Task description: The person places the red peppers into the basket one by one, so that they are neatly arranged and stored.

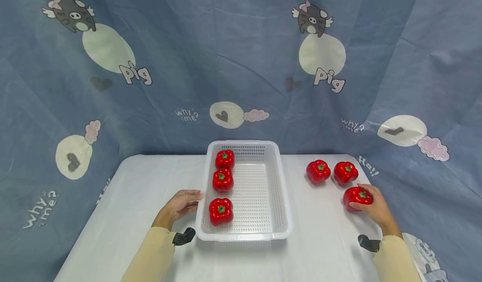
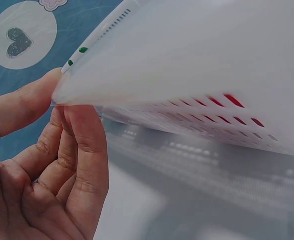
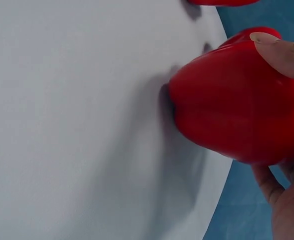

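A white perforated plastic basket [image 1: 244,235] sits in the middle of the table with three red bell peppers in a column along its left side. At the basket's left rim, my left hand [image 1: 181,203] pinches the edge, thumb on top and fingers underneath, as the left wrist view shows. Over on the right, my right hand [image 1: 378,210] grips a red bell pepper [image 1: 354,198] between thumb and fingers. In the right wrist view this pepper [image 3: 231,100] lies on its side, close over the white tabletop, partly covered by the thumb.
Two more red bell peppers, one on the left [image 1: 318,172] and one on the right [image 1: 345,173], rest just beyond my right hand. The white table [image 1: 320,240] has its right edge close to that hand. A blue patterned cloth [image 1: 241,64] hangs behind the table.
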`<act>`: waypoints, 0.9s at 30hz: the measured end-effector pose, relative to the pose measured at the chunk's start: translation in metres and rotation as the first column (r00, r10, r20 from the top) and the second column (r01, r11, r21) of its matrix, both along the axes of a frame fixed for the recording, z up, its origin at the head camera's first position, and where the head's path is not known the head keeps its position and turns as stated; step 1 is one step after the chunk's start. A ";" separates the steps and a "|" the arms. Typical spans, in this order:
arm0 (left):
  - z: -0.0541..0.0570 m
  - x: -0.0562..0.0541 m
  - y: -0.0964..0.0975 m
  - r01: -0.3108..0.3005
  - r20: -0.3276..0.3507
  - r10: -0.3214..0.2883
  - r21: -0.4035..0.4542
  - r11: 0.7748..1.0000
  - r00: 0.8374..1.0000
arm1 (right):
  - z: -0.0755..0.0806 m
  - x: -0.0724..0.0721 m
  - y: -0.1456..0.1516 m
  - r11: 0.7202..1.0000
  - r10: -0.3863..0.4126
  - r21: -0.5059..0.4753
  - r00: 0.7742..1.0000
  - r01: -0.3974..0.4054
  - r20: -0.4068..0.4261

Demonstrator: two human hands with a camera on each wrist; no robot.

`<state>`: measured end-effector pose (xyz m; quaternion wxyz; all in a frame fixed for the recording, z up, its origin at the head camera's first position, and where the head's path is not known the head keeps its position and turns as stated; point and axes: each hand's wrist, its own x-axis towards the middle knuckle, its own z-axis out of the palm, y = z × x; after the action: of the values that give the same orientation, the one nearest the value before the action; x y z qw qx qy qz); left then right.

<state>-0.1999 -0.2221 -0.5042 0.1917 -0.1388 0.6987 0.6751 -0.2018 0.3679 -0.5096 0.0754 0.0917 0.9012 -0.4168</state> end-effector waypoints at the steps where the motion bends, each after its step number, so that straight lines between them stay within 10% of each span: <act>1: 0.000 0.000 0.000 -0.003 0.000 0.003 -0.002 1.000 1.000 | 0.000 0.000 0.000 1.000 0.001 0.004 1.000 -0.001 -0.002; 27: -0.002 0.000 0.000 -0.008 -0.006 0.008 -0.018 1.000 1.000 | 0.005 0.008 0.005 0.994 0.108 0.029 0.994 -0.109 0.027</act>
<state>-0.1994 -0.2221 -0.5065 0.1856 -0.1411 0.7050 0.6698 -0.1942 0.3727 -0.5044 0.1079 0.0489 0.9101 -0.3970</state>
